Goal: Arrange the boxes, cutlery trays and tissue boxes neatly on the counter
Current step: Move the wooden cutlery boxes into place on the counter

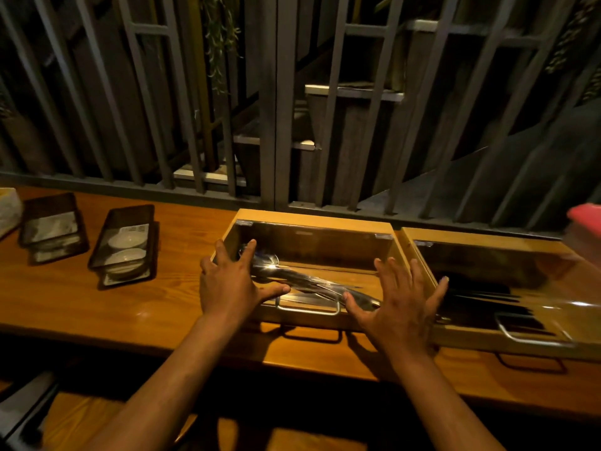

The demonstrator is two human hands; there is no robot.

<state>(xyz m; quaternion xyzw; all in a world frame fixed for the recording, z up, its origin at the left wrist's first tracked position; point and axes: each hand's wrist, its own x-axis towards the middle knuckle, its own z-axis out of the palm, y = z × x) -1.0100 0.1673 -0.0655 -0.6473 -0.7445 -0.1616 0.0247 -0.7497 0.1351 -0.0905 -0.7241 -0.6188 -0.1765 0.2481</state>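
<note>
Both hands, left point(229, 281) and right point(401, 305), rest spread-fingered on the wooden cutlery box point(312, 219) on the counter point(81, 301).

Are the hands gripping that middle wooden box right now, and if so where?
Nothing is gripped. The left hand lies open on the left front corner of the clear-lidded wooden cutlery box; the right hand is spread open at its right front corner.

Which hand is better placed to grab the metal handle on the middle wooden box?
Left. The left hand has its thumb just above the metal handle on the wooden box. The right hand is spread open toward the box's right wall.
</note>
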